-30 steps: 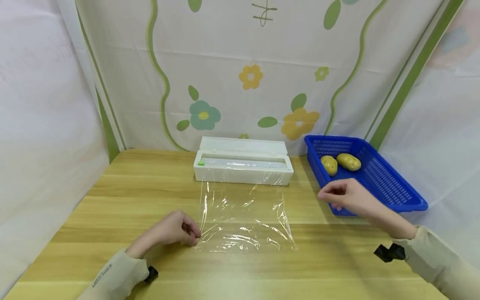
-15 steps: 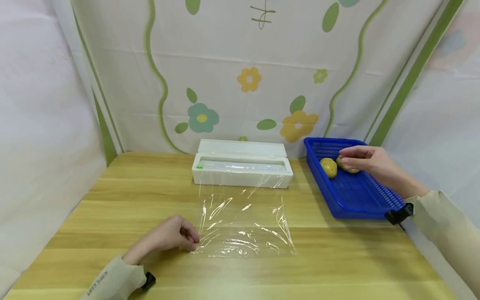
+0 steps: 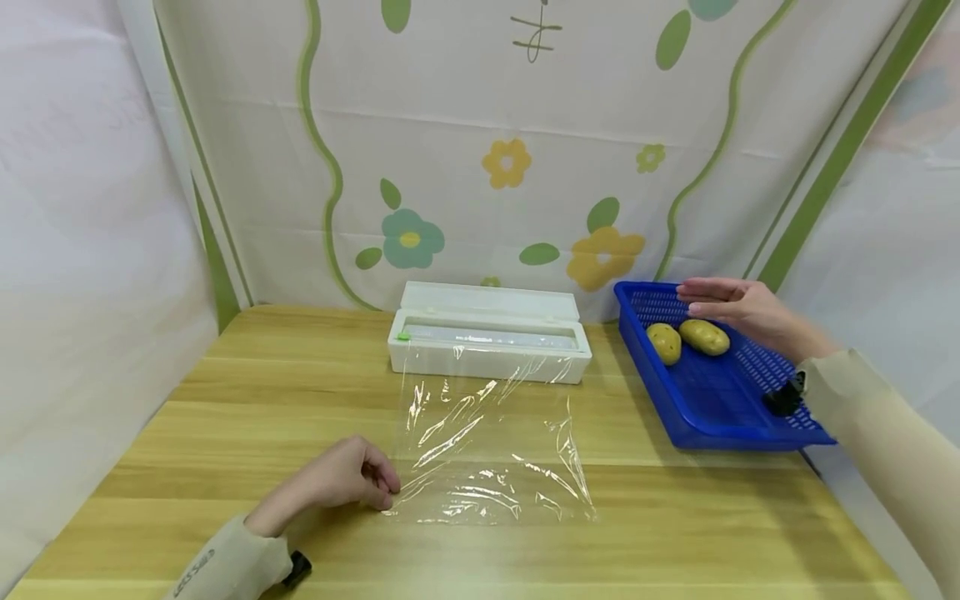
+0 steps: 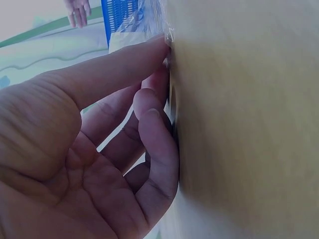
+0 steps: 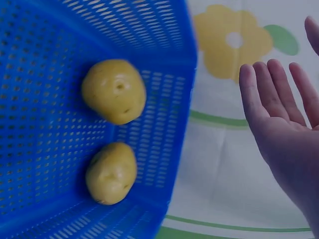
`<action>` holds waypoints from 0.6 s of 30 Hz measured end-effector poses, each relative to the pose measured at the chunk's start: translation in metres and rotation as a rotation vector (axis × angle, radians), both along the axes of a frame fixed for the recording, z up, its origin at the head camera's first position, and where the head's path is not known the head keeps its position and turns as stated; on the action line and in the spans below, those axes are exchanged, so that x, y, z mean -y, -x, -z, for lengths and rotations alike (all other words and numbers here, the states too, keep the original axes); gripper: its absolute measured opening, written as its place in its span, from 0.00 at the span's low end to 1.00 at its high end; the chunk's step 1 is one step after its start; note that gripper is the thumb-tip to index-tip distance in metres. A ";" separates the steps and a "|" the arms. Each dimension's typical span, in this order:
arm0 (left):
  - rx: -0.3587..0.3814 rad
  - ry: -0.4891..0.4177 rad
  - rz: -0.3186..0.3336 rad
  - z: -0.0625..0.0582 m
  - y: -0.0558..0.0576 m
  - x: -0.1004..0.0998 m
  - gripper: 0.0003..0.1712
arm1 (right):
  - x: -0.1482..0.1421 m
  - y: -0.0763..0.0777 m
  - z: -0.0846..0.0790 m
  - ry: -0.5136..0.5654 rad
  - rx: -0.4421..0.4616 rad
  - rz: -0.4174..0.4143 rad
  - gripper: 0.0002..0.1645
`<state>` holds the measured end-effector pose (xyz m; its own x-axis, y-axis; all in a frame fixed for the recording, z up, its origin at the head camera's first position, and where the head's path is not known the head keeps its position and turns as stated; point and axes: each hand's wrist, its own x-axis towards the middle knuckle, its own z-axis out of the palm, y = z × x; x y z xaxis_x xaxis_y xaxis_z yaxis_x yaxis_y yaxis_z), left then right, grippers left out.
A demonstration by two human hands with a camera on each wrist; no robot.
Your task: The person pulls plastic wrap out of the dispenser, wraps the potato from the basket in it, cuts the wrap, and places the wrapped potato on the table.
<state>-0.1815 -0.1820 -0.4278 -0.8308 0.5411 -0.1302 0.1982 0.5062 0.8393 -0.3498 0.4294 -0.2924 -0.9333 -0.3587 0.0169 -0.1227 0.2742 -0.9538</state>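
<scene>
In the head view, we see the left hand [image 3: 337,477] pinching clear film [image 3: 483,467] that runs from a white box [image 3: 487,367]; the sleeve lettering [image 3: 197,570] is too small to read; the right hand [image 3: 753,315] hovers over a blue basket [image 3: 678,417]. The left wrist view shows thumb [image 4: 99,74] and finger together on the film; the right wrist view, straight fingers [image 5: 285,88] apart from two potatoes [image 5: 114,92].
</scene>
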 end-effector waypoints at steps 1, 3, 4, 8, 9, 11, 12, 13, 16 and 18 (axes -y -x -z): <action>-0.001 -0.001 0.000 0.000 0.000 0.000 0.08 | -0.001 0.003 0.003 -0.033 -0.002 0.009 0.34; 0.000 -0.003 -0.002 0.000 0.000 0.000 0.08 | -0.004 0.008 0.009 -0.067 -0.003 0.025 0.35; 0.001 -0.003 -0.003 0.000 -0.001 0.000 0.08 | -0.006 0.011 0.012 -0.080 -0.005 0.032 0.36; 0.005 -0.006 -0.002 0.000 -0.002 0.000 0.08 | -0.014 0.022 0.026 -0.081 0.020 0.058 0.38; 0.004 -0.007 -0.001 0.000 -0.003 0.000 0.08 | -0.016 0.024 0.029 -0.077 0.030 0.065 0.38; 0.001 -0.007 0.000 -0.001 -0.003 0.000 0.08 | -0.020 0.028 0.035 -0.089 0.044 0.078 0.40; 0.002 -0.008 -0.001 -0.001 -0.003 0.000 0.08 | -0.022 0.030 0.037 -0.104 0.049 0.080 0.41; 0.003 -0.008 -0.002 -0.001 -0.003 0.001 0.08 | -0.023 0.032 0.039 -0.126 0.052 0.076 0.42; 0.006 0.000 -0.008 -0.001 -0.002 0.001 0.08 | -0.027 0.037 0.046 -0.177 0.066 0.062 0.45; 0.005 -0.003 -0.007 -0.001 -0.002 0.001 0.08 | -0.030 0.039 0.050 -0.197 0.071 0.046 0.46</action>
